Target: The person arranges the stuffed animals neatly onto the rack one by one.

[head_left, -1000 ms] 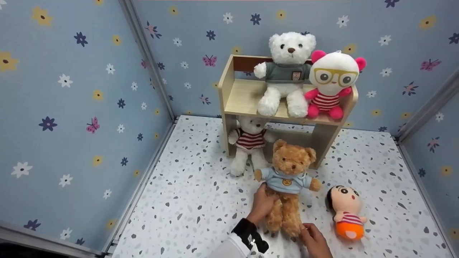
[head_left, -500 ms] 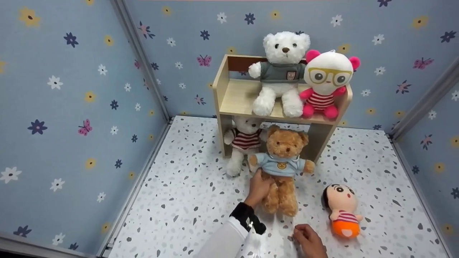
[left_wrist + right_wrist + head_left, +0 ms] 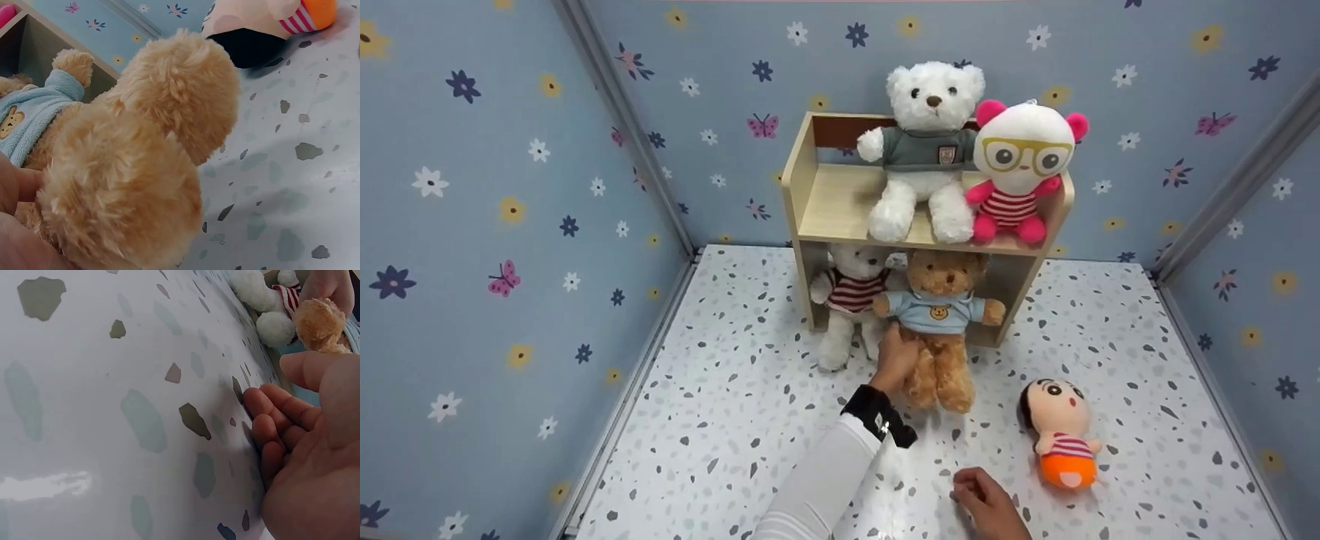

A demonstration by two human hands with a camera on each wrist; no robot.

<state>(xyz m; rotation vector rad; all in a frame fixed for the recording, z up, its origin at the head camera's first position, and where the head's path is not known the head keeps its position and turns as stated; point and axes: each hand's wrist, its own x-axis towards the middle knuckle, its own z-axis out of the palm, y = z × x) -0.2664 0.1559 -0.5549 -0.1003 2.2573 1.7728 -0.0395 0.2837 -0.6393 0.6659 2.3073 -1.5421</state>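
Observation:
My left hand (image 3: 897,355) grips a brown teddy bear (image 3: 939,360) at its hip, on the side by the white bear. The teddy wears a light blue hoodie with a bear face on it. Its head and upper body are at the lower compartment of the shelf (image 3: 840,234), while its legs stick out in front. In the left wrist view, its furry feet (image 3: 124,197) fill the middle. Beside it sits a white bear (image 3: 851,296) in a red-striped shirt. My right hand (image 3: 990,504) rests on the speckled surface with loosely curled fingers (image 3: 270,402), holding nothing.
On the upper shelf sit a white bear (image 3: 926,150) in a grey-green shirt and a pink and white panda doll (image 3: 1020,172). A black-haired doll (image 3: 1063,435) in orange shorts lies to the right. Flowered walls (image 3: 510,300) enclose the speckled surface (image 3: 720,420).
My left hand has pushed the brown teddy bear away from me, into the lower compartment beside the striped-shirt bear. My right hand has let go of its foot and stayed near the front.

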